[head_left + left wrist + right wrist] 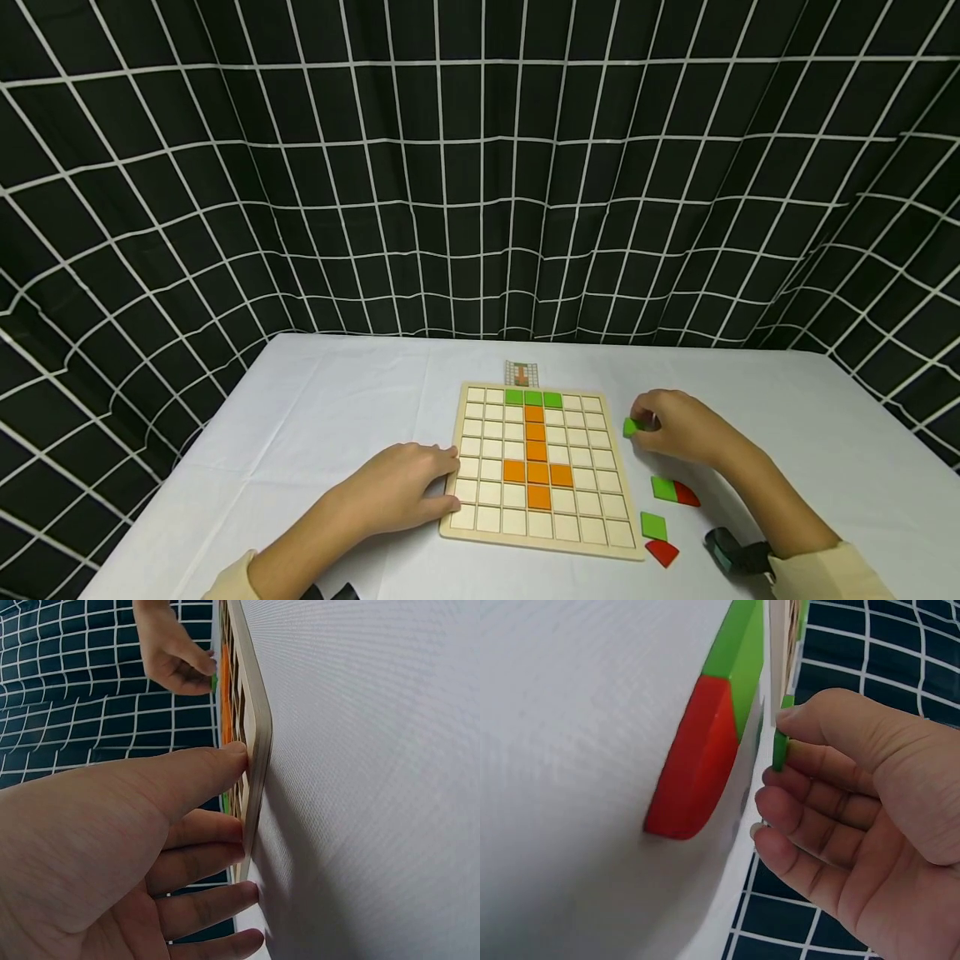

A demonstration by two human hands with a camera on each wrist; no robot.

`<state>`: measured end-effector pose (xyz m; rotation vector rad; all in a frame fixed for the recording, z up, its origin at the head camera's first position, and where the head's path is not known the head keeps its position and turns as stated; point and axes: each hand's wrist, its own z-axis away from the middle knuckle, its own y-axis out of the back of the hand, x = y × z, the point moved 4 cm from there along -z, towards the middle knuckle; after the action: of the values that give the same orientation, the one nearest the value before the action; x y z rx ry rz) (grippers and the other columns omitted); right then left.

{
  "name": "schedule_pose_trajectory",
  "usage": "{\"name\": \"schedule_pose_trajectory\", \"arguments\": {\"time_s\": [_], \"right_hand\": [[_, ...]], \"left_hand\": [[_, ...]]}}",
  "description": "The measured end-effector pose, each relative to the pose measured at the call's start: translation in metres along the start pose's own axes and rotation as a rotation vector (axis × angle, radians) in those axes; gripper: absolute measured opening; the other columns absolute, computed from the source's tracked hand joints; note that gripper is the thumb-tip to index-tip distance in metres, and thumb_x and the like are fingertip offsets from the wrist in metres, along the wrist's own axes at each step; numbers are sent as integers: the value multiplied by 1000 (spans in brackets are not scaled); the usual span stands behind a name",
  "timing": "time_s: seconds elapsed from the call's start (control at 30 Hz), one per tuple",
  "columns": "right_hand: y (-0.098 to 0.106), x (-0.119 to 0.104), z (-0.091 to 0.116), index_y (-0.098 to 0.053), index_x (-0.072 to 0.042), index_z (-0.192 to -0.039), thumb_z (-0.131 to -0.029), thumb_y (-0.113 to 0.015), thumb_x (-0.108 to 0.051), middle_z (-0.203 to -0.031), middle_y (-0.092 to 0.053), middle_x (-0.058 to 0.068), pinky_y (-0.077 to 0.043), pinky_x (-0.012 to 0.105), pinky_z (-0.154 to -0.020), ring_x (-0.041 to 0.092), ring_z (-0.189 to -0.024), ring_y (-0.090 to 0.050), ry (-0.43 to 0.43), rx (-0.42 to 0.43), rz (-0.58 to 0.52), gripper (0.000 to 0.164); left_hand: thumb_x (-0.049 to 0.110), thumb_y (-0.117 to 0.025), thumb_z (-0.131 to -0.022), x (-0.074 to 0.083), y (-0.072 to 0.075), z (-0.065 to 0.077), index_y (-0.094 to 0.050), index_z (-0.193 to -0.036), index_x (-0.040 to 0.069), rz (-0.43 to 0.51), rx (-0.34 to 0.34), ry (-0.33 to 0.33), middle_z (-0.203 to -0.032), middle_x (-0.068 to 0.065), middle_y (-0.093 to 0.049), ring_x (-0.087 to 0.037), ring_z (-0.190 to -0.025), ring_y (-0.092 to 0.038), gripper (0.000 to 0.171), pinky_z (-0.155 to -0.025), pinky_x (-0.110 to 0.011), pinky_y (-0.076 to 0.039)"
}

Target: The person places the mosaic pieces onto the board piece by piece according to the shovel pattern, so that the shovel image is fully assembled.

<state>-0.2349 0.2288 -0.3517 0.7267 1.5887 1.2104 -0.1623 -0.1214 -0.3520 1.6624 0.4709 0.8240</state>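
Currently your right hand pinches a green piece just right of the board, which your outstretched left hand touches along its left side, while loose green and red pieces lie nearer you.

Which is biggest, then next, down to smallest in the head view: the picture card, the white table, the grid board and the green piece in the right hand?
1. White table
2. Grid board
3. Picture card
4. Green piece, judging what shows; the right hand hides some
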Motion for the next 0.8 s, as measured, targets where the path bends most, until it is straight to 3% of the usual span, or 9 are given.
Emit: {"name": "schedule_pose_trajectory", "arguments": {"time_s": [0.8], "right_hand": [[-1, -20, 6, -73, -4, -95, -78, -81, -8, -80, -61, -4, -47, 30, -60, 15, -72, -52, 54, 17, -5, 19]], "left_hand": [[32, -76, -88, 0, -1, 0, -62, -80, 17, -5, 18, -9, -129, -13, -65, -32, -119, -62, 22, -98, -48, -50]]}}
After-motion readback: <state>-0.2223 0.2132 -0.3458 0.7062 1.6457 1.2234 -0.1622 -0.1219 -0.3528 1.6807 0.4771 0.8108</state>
